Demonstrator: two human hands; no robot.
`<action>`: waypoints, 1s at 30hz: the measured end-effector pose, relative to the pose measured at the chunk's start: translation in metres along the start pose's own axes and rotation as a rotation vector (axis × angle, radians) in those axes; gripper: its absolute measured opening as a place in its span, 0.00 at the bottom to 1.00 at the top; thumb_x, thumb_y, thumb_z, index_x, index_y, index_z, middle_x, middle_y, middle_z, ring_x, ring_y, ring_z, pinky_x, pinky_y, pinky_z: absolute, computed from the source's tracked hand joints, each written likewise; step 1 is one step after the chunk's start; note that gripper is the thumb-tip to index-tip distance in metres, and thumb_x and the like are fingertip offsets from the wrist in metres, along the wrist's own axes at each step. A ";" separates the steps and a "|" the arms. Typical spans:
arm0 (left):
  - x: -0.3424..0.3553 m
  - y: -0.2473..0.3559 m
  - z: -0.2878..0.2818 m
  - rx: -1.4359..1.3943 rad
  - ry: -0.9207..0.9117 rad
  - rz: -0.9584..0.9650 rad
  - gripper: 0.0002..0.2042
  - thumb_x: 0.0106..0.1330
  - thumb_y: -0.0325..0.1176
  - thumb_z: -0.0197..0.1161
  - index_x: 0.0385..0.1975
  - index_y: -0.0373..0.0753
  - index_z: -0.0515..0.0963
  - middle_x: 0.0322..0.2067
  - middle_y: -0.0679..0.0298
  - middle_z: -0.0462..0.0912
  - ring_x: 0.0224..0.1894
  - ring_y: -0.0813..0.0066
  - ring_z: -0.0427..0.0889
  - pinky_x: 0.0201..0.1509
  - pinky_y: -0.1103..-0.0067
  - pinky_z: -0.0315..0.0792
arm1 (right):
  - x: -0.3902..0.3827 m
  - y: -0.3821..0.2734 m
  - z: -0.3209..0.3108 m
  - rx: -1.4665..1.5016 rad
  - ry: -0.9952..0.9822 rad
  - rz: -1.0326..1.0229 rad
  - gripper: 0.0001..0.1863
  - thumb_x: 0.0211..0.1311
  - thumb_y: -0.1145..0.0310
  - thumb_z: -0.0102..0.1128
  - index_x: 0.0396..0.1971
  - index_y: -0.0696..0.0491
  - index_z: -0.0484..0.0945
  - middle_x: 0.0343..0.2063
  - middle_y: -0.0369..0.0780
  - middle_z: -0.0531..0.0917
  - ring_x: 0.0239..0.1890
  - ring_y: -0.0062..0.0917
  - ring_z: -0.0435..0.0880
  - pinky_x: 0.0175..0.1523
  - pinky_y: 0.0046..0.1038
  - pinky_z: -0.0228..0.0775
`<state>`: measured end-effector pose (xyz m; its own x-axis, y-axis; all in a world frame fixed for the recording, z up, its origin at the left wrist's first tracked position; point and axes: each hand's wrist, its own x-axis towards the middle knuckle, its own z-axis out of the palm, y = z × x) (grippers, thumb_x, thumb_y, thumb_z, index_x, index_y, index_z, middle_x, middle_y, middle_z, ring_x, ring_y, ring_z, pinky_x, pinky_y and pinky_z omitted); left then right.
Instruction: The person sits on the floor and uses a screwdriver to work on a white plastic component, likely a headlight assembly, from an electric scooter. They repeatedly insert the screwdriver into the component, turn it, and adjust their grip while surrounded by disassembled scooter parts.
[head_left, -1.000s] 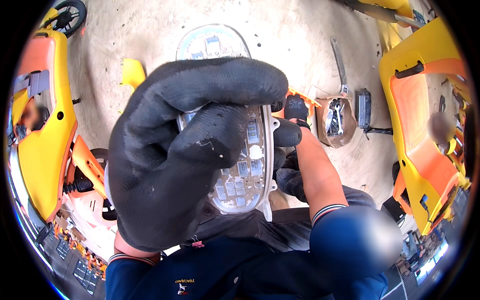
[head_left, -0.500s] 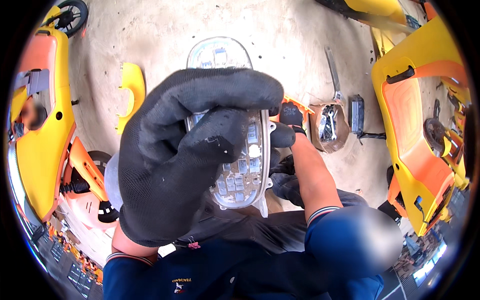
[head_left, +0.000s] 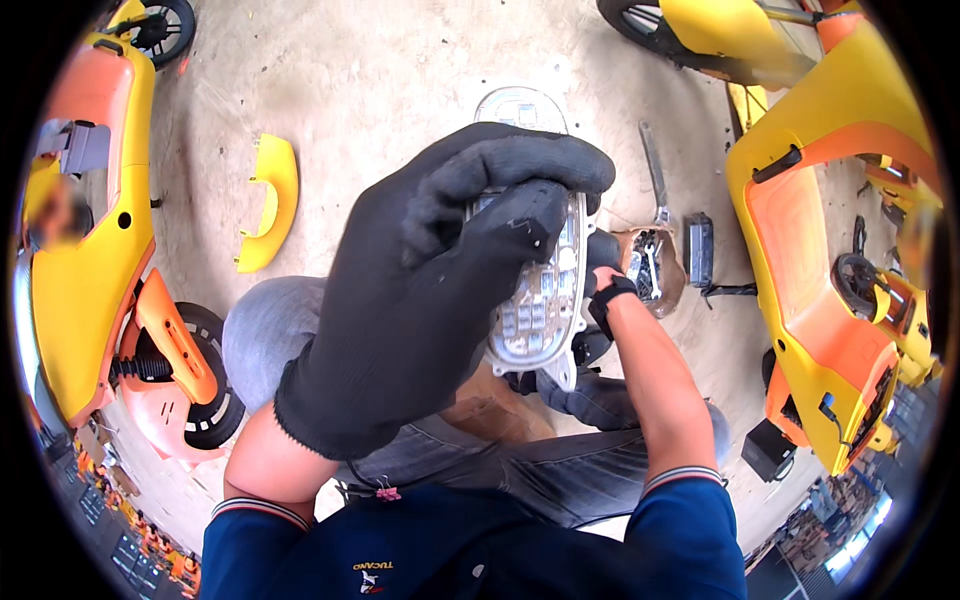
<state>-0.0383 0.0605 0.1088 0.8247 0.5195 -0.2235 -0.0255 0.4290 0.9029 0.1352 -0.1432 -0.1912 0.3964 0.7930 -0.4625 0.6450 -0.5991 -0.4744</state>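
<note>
The clear oval panel has been shifted rightward in view — pinched, unattached, above the floor by the left hand, fingers curled tight; the right hand's grip and what remains cannot be told.

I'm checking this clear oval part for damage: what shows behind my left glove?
The oval part shows its rounded upper end and lower stretch, with small pale squares. Much of its middle is covered by the left hand and cannot be seen.
</note>
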 end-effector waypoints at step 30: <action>-0.035 -0.049 0.040 0.321 -0.455 0.244 0.15 0.64 0.31 0.67 0.49 0.34 0.81 0.44 0.58 0.86 0.45 0.72 0.84 0.53 0.77 0.76 | -0.208 -0.179 -0.193 1.181 0.322 -0.023 0.08 0.65 0.71 0.63 0.41 0.56 0.76 0.28 0.36 0.82 0.24 0.15 0.77 0.30 0.18 0.70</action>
<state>-0.0437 -0.0081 0.0866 0.9771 0.1760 0.1197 -0.1313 0.0559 0.9898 0.0634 -0.1800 0.1344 0.6445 0.6952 -0.3182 -0.2686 -0.1837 -0.9456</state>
